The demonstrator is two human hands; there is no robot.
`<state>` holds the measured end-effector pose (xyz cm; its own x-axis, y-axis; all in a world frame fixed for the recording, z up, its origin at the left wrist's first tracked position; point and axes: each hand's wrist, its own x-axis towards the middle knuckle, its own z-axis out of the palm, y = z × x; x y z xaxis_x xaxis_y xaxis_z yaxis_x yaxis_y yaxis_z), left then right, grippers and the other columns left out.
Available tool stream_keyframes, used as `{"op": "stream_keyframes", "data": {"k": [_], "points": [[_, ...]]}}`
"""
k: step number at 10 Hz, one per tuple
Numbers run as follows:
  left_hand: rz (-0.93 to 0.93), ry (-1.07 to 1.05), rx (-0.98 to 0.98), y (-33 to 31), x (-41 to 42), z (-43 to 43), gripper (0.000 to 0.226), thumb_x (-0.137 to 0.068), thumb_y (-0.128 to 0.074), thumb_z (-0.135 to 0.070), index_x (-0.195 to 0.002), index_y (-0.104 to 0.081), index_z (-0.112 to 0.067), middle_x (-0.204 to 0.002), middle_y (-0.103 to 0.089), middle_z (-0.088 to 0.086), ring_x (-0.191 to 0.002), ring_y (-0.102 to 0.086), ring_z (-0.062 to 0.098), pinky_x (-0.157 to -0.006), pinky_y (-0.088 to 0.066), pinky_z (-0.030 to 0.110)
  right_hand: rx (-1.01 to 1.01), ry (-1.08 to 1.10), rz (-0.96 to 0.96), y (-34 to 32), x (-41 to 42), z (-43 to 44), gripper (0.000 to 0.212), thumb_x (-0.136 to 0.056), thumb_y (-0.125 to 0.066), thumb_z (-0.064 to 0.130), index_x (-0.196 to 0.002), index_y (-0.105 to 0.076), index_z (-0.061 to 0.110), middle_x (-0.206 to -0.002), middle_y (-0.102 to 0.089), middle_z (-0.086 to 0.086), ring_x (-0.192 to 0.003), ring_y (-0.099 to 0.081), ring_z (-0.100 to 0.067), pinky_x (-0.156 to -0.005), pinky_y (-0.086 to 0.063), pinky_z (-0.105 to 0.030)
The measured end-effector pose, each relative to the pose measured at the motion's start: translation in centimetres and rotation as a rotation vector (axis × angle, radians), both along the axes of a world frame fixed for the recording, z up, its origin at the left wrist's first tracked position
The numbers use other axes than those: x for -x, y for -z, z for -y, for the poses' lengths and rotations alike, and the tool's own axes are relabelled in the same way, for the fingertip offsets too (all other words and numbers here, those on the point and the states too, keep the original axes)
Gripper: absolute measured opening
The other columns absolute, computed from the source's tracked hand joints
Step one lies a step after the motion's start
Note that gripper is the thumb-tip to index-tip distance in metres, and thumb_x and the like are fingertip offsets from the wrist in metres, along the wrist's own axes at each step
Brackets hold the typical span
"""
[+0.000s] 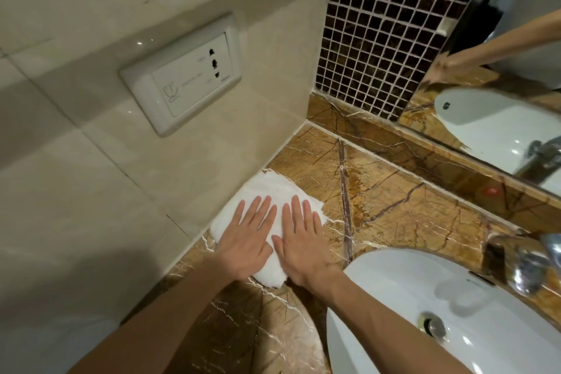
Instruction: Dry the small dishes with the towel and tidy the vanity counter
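Note:
A folded white towel (273, 188) lies flat on the brown marble vanity counter (394, 200), tucked against the beige tiled side wall. My left hand (247, 237) rests palm down on the towel's left half, fingers straight and slightly spread. My right hand (303, 240) presses flat on its right half, side by side with the left. Neither hand grips anything. No small dishes are in view.
A white basin (394, 291) with a metal drain (432, 325) sits at the lower right, a chrome faucet (528, 264) behind it. A wall socket plate (182, 76) is on the side wall. A mirror (501, 85) and dark mosaic tiles (379, 33) back the counter.

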<state>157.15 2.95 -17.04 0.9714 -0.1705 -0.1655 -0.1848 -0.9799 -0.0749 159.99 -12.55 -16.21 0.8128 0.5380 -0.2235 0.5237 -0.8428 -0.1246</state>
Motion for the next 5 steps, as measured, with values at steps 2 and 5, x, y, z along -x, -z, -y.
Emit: {"op": "stream_keyframes", "data": {"k": [2, 5], "points": [[-0.031, 0.009, 0.029, -0.5, -0.1, -0.4, 0.066, -0.095, -0.021, -0.035, -0.15, 0.009, -0.015, -0.159, 0.017, 0.008, -0.145, 0.02, 0.025, -0.116, 0.016, 0.046, -0.009, 0.029, -0.051, -0.1, -0.3, -0.6, 0.067, -0.1, -0.01, 0.048, -0.151, 0.013, 0.009, -0.157, 0.023, -0.014, -0.143, 0.024, -0.034, -0.117, 0.011, -0.047], [0.101, -0.213, 0.557, -5.7, -2.1, 0.7, 0.048, -0.095, -0.042, -0.035, -0.139, -0.041, -0.017, -0.148, -0.041, 0.005, -0.133, -0.039, 0.022, -0.11, -0.029, 0.036, -0.26, 0.176, -0.014, -5.2, -1.8, 1.3, 0.042, -0.097, -0.04, 0.028, -0.136, -0.044, 0.013, -0.133, -0.054, -0.013, -0.12, -0.05, -0.03, -0.107, -0.036, -0.047]]}}
